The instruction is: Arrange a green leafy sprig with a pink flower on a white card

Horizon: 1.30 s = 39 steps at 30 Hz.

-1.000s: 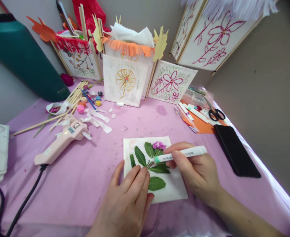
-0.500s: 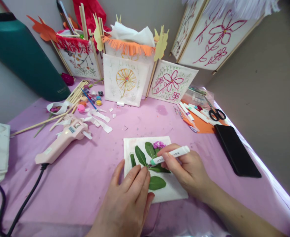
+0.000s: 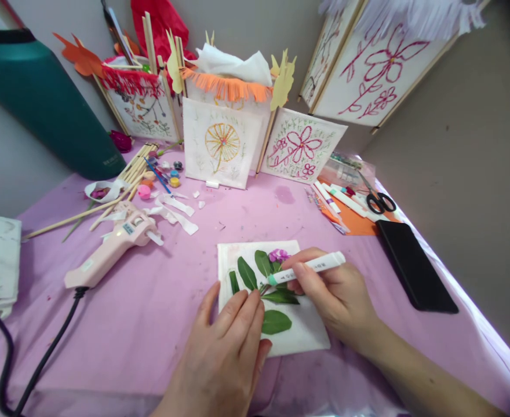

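A white fabric panel (image 3: 307,336) lies on the purple tablecloth, with green leaves (image 3: 276,322) and a small purple flower (image 3: 278,255) laid on it. My left hand (image 3: 229,341) rests flat on the panel's lower left, its outstretched fingers on the stem end of the leaves. Between the thumb and fingers of my right hand (image 3: 337,292) is a white marker (image 3: 313,267) with a green collar. It slants down to the left, its tip near the stems at the middle of the panel; whether the tip touches cannot be made out.
To the left lies a pink glue gun (image 3: 111,246) with a black cord. Wooden sticks (image 3: 127,179) and small paint pots (image 3: 174,174) are behind it. A black phone (image 3: 416,266), scissors (image 3: 380,202) and more markers (image 3: 346,200) lie right. Embroidered panels (image 3: 222,145) stand behind.
My right hand has shifted slightly right and up with the marker, whose tip has drawn back a little from the stems. My left hand stays put.
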Each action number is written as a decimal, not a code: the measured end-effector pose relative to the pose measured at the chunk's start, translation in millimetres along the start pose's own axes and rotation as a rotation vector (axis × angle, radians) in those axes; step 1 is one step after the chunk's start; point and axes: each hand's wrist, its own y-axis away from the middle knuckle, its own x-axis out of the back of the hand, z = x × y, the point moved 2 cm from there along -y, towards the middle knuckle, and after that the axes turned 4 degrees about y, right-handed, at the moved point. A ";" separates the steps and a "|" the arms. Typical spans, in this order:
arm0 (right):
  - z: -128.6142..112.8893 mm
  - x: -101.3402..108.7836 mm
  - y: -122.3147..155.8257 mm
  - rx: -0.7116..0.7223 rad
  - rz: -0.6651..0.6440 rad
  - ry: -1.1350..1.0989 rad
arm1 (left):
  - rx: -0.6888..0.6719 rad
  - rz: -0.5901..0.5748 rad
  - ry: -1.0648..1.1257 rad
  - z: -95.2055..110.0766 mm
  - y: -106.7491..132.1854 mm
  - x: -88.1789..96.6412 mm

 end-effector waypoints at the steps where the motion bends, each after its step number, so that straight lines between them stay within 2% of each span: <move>1: -0.2 -0.9 -0.2 0.005 -0.021 0.005 | 0.004 0.011 0.004 0.0 0.1 -0.7; 6: 1.0 -5.2 -2.2 0.037 -0.082 0.024 | 0.004 0.028 0.007 0.8 -0.3 -1.2; 17: 1.3 -7.6 -8.6 0.006 -0.073 0.058 | -0.018 0.042 0.008 0.4 0.6 0.5; 23: 0.6 -7.7 -12.1 -0.016 -0.078 0.077 | -0.031 0.011 -0.011 -0.2 -1.2 2.0; 39: -0.9 -9.8 -24.2 0.017 -0.073 0.107 | -0.049 0.027 -0.032 -1.5 -0.7 1.5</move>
